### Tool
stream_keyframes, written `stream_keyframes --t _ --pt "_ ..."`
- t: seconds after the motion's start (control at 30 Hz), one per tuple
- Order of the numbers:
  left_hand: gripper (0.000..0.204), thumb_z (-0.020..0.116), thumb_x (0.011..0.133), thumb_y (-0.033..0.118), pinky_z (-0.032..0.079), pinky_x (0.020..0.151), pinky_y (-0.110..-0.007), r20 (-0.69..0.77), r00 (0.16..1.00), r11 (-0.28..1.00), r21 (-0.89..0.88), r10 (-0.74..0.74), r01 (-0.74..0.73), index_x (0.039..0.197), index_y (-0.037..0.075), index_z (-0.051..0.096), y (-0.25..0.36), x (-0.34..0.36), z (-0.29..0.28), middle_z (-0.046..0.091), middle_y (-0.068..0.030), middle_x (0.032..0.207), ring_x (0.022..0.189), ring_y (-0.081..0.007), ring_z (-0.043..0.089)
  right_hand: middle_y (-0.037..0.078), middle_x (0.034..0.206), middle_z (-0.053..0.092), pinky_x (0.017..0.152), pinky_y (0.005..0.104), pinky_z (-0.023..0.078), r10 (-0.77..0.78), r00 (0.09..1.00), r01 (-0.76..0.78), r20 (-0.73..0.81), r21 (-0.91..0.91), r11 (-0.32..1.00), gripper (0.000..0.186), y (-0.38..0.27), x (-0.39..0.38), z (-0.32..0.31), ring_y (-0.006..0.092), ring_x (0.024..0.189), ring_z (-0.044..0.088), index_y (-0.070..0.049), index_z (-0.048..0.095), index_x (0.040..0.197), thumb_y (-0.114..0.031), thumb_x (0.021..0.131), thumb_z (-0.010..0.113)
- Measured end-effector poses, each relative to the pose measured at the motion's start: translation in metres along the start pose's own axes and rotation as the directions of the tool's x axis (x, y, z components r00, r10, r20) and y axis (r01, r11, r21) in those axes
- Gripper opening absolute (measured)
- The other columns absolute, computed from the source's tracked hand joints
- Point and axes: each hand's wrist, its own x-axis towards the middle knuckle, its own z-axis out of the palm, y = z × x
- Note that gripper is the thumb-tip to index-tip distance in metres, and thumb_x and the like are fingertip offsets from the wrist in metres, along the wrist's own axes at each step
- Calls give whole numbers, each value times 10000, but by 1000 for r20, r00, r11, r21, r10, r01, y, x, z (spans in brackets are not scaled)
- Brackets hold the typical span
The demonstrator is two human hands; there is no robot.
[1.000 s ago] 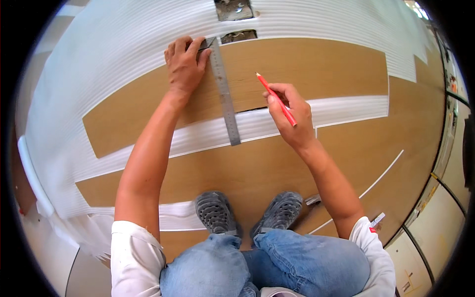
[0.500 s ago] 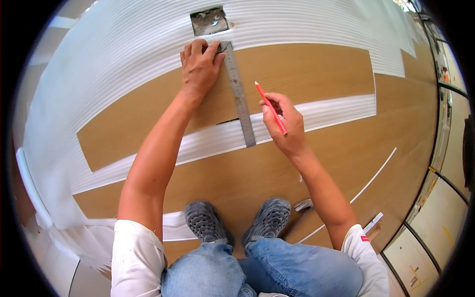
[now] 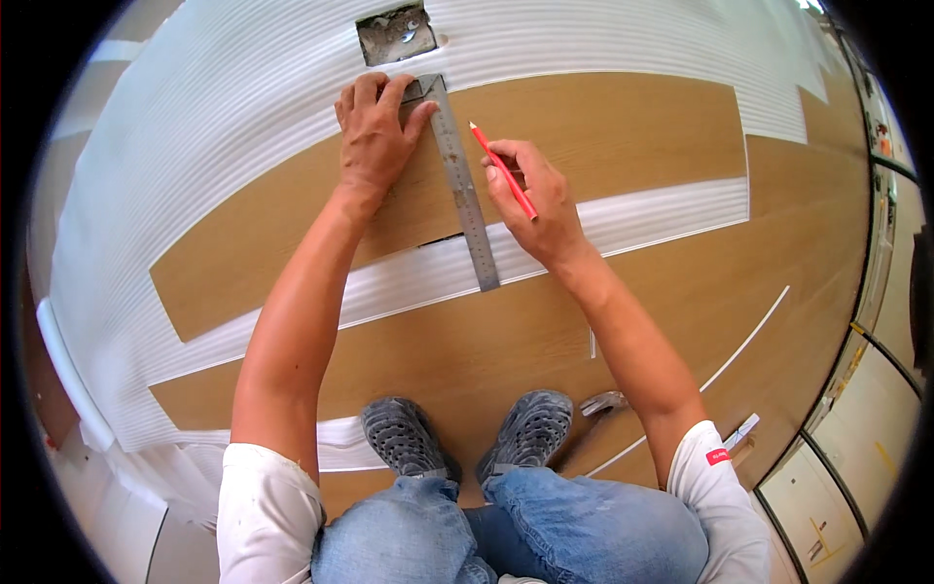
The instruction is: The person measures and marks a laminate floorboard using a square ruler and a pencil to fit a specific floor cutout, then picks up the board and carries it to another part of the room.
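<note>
A wood-look floor plank lies loose on white ribbed foam underlay. Across it rests a metal try square, its short stock at the plank's far edge and its ruled blade pointing back toward me. My left hand grips the stock, fingers curled over the far edge and thumb beside the blade. In my right hand is a red pencil, just right of the blade. Its tip points away from me and appears above the plank; I cannot tell whether it touches.
Beyond the plank, a square recess opens through the underlay. Laid flooring is under my feet. By my right shoe lies a hammer-like tool, partly hidden. A thin white strip curves along the right. A white roll borders the left.
My right hand has moved the pencil farther from me and left, closer to the square's blade. My left hand keeps its hold on the stock. The whole view has shifted slightly.
</note>
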Motion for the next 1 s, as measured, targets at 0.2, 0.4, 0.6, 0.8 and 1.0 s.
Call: stream_keyframes --t 0.2,0.4,0.6,0.8,1.0 --pt "435 791 873 388 392 1031 -455 -3 1000 1000 8 -9 9 1197 109 712 -1 -1 0 600 -117 1158 1130 -324 538 204 962 658 806 446 524 3 1000 -3 -3 22 1000 248 3 -9 0 375 887 646 1 600 1163 -155 969 610" --pt "442 796 868 391 399 1030 -458 -3 1000 1000 15 8 -8 1202 114 711 -3 0 3 599 -115 1157 1137 -319 537 196 960 667 810 442 527 -19 1000 19 -2 15 1000 244 4 -8 -2 370 887 653 6 605 1156 -127 951 619" --pt "414 835 821 331 396 999 -445 -38 999 1000 -1 7 -7 1150 112 713 -4 0 4 577 -89 1140 1126 -311 512 194 952 667 804 431 529 -11 1000 11 -5 26 1000 233 1 -15 -6 364 881 658 15 609 1139 -90 932 631" --pt "414 807 860 356 394 1046 -452 -17 1000 1000 20 -10 10 1184 116 715 -3 0 3 604 -119 1153 1136 -321 542 195 943 671 797 434 532 -23 999 24 -24 39 999 212 0 -23 -6 364 872 659 16 613 1115 -81 927 632" --pt "397 797 872 335 395 1039 -455 -28 1000 999 34 11 -10 1180 99 714 -3 0 5 602 -125 1150 1132 -324 541 144 1036 706 814 344 567 -31 999 32 28 -37 999 217 2 -23 -11 235 907 698 22 628 1165 -73 970 615"
